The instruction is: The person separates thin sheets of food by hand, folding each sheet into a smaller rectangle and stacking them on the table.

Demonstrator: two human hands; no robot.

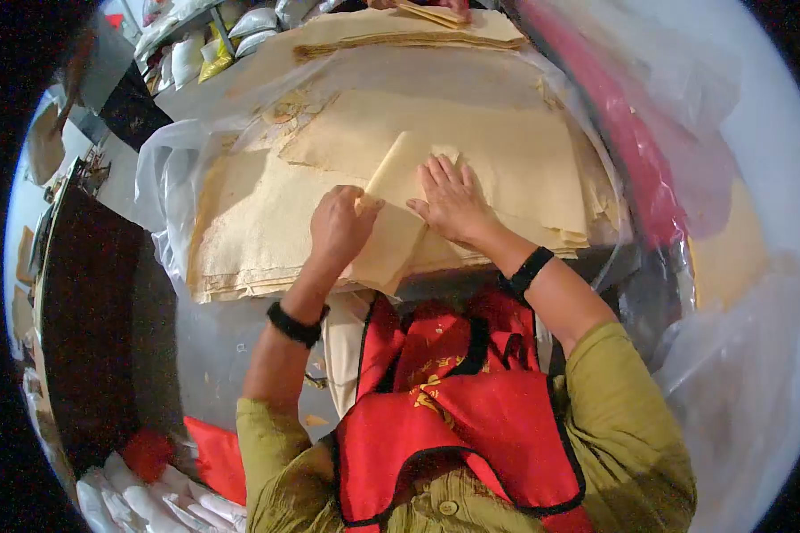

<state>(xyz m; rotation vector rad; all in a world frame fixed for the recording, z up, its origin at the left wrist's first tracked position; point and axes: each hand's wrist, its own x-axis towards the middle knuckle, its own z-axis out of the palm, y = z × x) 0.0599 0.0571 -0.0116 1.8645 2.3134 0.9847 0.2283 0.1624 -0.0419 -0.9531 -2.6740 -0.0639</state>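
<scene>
Thin cream sheets (240, 213) lie in a broad stack on the work surface. On top of them, near the middle, is a folded cream sheet (396, 209) with a raised, rolled-looking left edge. My left hand (342, 222) is closed around that edge, fingers curled and thumb pointing right. Flat on the right part of the folded sheet lies my right hand (453, 200), fingers spread and pointing away from me. A corner of the folded sheet hangs over the stack's near edge.
Another stack of sheets (347, 34) lies at the far side, where another person's hand (453, 7) touches folded pieces. Clear plastic (173, 169) surrounds the stacks. A pink plastic-covered strip (631, 151) runs along the right. White bags (187, 60) stand at the back left.
</scene>
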